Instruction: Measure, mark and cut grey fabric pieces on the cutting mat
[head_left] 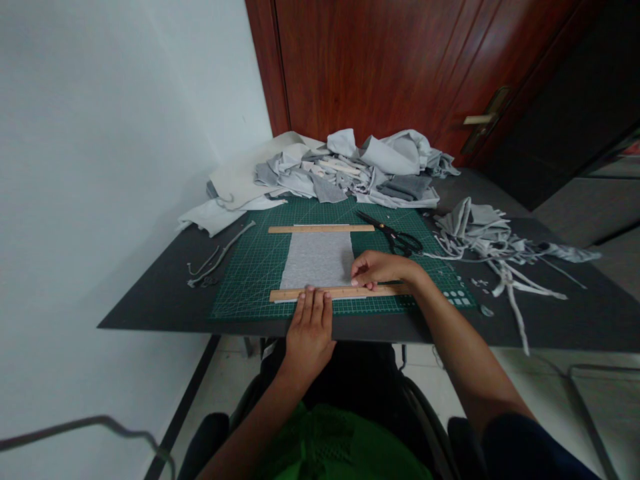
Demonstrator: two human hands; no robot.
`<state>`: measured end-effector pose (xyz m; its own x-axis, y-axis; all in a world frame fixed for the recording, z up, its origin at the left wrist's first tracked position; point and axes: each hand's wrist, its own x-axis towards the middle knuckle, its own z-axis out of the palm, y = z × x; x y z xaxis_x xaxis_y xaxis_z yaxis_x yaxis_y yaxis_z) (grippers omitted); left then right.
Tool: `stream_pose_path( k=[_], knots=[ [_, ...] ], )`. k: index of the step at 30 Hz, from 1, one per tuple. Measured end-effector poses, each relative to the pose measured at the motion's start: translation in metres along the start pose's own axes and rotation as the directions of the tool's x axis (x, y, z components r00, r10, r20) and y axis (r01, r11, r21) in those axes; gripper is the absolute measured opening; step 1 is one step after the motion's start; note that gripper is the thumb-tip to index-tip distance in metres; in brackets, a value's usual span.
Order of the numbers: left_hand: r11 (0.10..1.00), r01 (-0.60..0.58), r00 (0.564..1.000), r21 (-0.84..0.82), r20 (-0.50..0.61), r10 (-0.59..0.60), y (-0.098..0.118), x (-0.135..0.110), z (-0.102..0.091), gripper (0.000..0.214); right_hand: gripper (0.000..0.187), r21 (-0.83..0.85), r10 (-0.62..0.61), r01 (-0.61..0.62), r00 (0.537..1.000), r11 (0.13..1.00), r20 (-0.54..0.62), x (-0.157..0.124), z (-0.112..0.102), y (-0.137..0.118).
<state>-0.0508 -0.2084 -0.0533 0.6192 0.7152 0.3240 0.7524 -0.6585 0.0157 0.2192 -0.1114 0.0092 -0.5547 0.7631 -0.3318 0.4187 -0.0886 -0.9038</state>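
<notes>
A piece of light grey fabric (319, 259) lies flat on a green cutting mat (245, 273). One wooden ruler (286, 295) crosses its near edge, and a second wooden ruler (321, 229) lies along its far edge. My left hand (311, 327) rests with its fingers stretched out, fingertips pressing on the near ruler. At the fabric's lower right corner, my right hand (384, 268) is closed, thumb and fingers curled together just above the same ruler. What the right fingers pinch, if anything, is hidden. Black scissors (395, 239) lie beyond the right hand.
A heap of grey and white fabric (345, 170) covers the table's back. More fabric scraps and strips (480, 230) lie at the right, some hanging over the front edge. Thin strips (225, 252) lie at the left. A white wall (125, 133) borders the left side.
</notes>
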Motion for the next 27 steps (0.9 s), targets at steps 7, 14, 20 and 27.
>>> stream_pose_path(
  k=[7, 14, 20, 27],
  knots=[
    [1.000, -0.003, 1.000, -0.002, -0.010, 0.003, -0.0010, 0.0007, 0.0009, 0.086, 0.041, -0.010, -0.002, 0.002, 1.000, 1.000, -0.002, -0.0005, -0.0004, -0.0011],
    [1.000, -0.002, 1.000, 0.004, -0.004, 0.002, -0.0011, 0.0003, 0.0006, 0.087, 0.039, -0.020, -0.008, 0.008, 1.000, 1.000, -0.021, 0.0000, 0.0012, -0.0009],
    [1.000, 0.007, 1.000, 0.006, -0.001, -0.007, -0.0007, 0.0005, 0.0012, 0.087, 0.041, -0.023, -0.023, 0.023, 1.000, 0.999, -0.001, -0.0001, -0.0003, -0.0003],
    [1.000, 0.000, 1.000, -0.001, 0.002, 0.000, -0.0004, 0.0006, -0.0008, 0.087, 0.038, -0.027, -0.027, 0.026, 1.000, 0.999, -0.014, 0.0007, 0.0009, -0.0006]
  ],
)
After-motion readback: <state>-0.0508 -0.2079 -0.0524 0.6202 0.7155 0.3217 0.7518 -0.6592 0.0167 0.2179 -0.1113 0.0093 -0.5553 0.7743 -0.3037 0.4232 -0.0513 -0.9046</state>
